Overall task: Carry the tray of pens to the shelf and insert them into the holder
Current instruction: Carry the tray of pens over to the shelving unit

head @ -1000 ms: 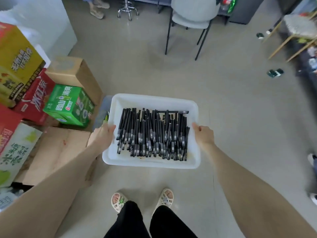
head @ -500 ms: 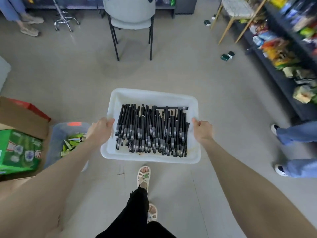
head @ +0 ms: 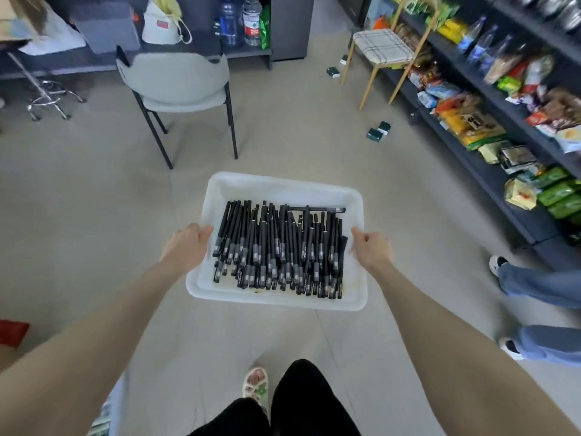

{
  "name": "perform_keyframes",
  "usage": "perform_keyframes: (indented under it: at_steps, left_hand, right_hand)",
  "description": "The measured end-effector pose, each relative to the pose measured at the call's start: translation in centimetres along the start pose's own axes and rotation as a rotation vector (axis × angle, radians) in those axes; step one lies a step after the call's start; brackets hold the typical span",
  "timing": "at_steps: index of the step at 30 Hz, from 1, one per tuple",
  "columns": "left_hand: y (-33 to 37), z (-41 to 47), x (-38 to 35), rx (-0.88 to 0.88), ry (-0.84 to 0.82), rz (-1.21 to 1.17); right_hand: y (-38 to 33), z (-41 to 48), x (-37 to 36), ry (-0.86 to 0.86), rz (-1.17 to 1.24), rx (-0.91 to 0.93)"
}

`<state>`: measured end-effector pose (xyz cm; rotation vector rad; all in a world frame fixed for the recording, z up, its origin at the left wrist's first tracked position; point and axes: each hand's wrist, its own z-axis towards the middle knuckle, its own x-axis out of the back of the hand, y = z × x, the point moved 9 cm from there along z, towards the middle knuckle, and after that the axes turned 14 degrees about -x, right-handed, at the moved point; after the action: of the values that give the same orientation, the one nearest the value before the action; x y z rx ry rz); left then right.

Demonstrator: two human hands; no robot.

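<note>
Tray (head: 283,184) of pens (head: 276,247) hangs over the floor (head: 94,199), left hand (head: 188,247) and right hand (head: 371,251) each gripping a side rim; the carrier has turned right since a moment ago, bringing the shelf (head: 465,165) alongside; no holder visible yet.

Even, soft indoor light; wide-angle bending at edges, motion blur on the shelf (head: 490,89).

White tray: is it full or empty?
Full: a heap of black pens covers most of the floor of the white plastic tray.
</note>
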<state>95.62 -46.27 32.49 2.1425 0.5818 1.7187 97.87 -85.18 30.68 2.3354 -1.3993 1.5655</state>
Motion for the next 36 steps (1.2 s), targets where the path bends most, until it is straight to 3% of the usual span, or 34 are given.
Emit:
perform_keyframes:
  at_steps: [9, 20, 36]
  left_hand:
    - [8.0, 21.5, 2.3, -0.066, 0.008, -0.014]
    - [18.1, 45.8, 10.8, -0.084, 0.204, -0.026]
    - [20.8, 86.4, 21.9, -0.082, 0.294, -0.001]
  right_hand:
    - [-11.1, 17.5, 7.6, 0.048, -0.002, 0.005]
    - [-31.9, 37.4, 19.3, 0.119, 0.055, 0.124]
    - [-63.6, 67.8, 22.6, 0.108, 0.007, 0.163]
